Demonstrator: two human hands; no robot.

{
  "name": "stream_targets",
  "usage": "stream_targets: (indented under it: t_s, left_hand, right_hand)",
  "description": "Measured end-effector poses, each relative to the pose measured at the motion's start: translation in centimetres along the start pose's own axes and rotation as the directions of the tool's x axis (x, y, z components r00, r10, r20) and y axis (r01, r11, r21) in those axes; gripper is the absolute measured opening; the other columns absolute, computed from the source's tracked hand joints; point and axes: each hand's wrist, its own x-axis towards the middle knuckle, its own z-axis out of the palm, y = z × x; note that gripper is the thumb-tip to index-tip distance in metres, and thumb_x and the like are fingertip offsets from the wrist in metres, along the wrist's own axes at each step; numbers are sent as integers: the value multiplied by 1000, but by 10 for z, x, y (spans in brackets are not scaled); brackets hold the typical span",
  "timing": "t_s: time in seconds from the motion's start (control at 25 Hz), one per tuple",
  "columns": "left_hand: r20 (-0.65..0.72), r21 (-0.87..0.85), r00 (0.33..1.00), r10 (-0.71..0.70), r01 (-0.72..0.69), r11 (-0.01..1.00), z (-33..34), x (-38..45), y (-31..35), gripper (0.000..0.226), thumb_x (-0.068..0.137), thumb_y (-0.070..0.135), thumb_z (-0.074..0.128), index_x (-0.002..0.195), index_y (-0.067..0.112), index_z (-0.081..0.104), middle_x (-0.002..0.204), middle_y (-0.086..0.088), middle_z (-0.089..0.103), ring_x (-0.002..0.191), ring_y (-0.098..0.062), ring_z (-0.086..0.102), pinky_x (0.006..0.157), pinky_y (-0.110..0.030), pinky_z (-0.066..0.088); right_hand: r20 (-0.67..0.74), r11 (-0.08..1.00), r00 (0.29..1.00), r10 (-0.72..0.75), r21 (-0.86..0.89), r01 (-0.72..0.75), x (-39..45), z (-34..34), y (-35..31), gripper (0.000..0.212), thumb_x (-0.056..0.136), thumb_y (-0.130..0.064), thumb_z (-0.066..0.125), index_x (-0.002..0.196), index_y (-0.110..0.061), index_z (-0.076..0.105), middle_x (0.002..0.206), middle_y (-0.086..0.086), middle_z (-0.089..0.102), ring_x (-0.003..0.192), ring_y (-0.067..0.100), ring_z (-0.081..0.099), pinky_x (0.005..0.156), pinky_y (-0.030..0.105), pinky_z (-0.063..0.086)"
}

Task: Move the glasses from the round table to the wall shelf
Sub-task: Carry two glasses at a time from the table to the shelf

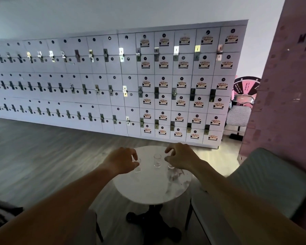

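Observation:
Three small clear glasses stand in a row on the far half of the round white marble table (pixel 148 188). My left hand (pixel 120 160) reaches from the left, and its fingertips close on the rim of the left glass (pixel 137 167). My right hand (pixel 181 157) arches over the right glass (pixel 171 166), with thumb and fingers pinching its top; only its base shows. The middle glass (pixel 157 160) stands free between the two hands. All three glasses rest on the tabletop. No wall shelf is in view.
A long wall of white lockers (pixel 113 85) runs behind the table across a wooden floor (pixel 34 156). A grey-green padded chair (pixel 265 184) stands just right of the table, against a pink wall (pixel 286 103). The table's black pedestal foot (pixel 154 221) spreads below.

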Motion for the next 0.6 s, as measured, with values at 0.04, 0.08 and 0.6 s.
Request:
stream_targets:
  t_s: [0.04, 0.08, 0.6]
  left_hand:
    - [5, -2, 1000, -3, 3, 1000, 3, 27, -6, 24, 83, 41, 67, 100, 25, 70, 96, 7, 72, 93, -15, 66, 86, -30, 51]
    - [7, -7, 1000, -4, 4, 1000, 6, 53, -11, 23, 83, 42, 68, 99, 25, 70, 95, 7, 72, 92, -15, 66, 86, -32, 52]
    - [160, -54, 982, -97, 107, 993, 160, 262, -131, 24, 83, 42, 65, 102, 29, 69, 117, 0, 58, 104, -20, 61, 86, -33, 46]
  right_hand:
    - [6, 1000, 1000, 7, -5, -7, 28, 1, 6, 32, 80, -33, 70, 110, -24, 67, 99, 2, 70, 88, 17, 65, 79, 29, 51]
    - [11, 1000, 1000, 11, -18, -11, 54, 2, 12, 32, 79, -34, 70, 109, -25, 67, 102, 2, 70, 90, 19, 64, 81, 30, 51]
    - [160, 990, 979, 128, -84, -116, 282, 119, 92, 26, 79, -37, 63, 104, -29, 67, 94, -3, 68, 85, 17, 64, 77, 29, 50]
